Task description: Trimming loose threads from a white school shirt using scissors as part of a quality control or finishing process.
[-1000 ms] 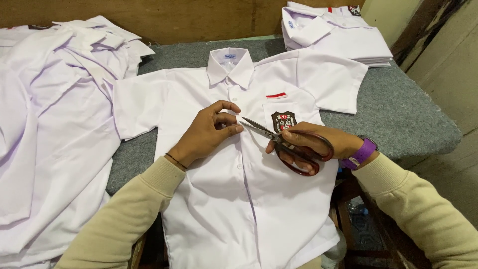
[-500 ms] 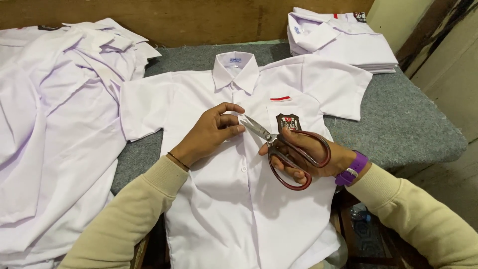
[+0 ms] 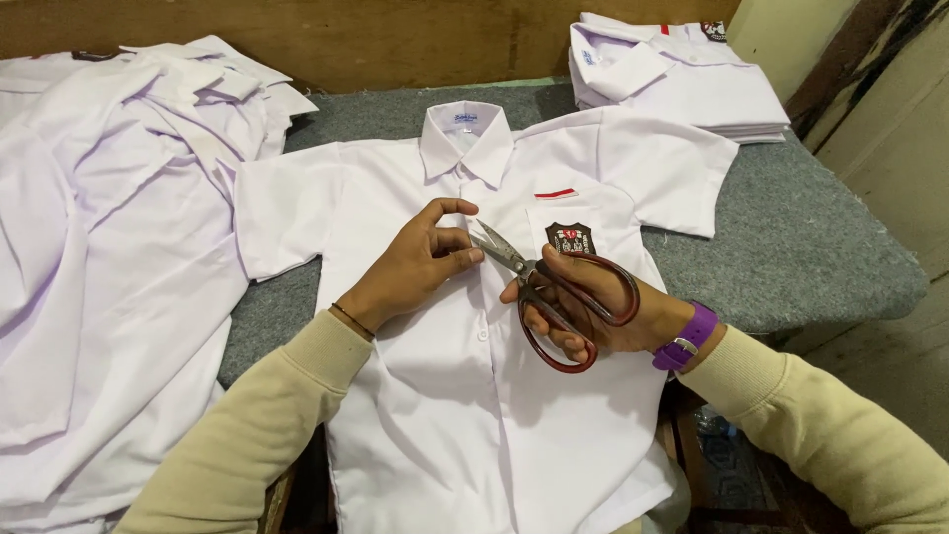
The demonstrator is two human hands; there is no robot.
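Note:
A white short-sleeved shirt (image 3: 465, 396) lies flat, front up, on a grey felt table (image 3: 791, 247), with a dark badge (image 3: 570, 237) and a red stripe on its chest pocket. My left hand (image 3: 420, 262) rests on the button placket below the collar, its fingers pinching the cloth. My right hand (image 3: 593, 311), with a purple watch strap at the wrist, holds red-handled scissors (image 3: 554, 287). The blades are slightly apart and point at my left fingertips.
A loose heap of white shirts (image 3: 109, 247) covers the table's left side. A folded stack of white shirts (image 3: 672, 79) sits at the back right. A wooden wall runs behind. The table's right edge drops to the floor.
My hands and the scissors stay at the same spot on the placket; the view has shifted slightly and the scissors have tilted a little.

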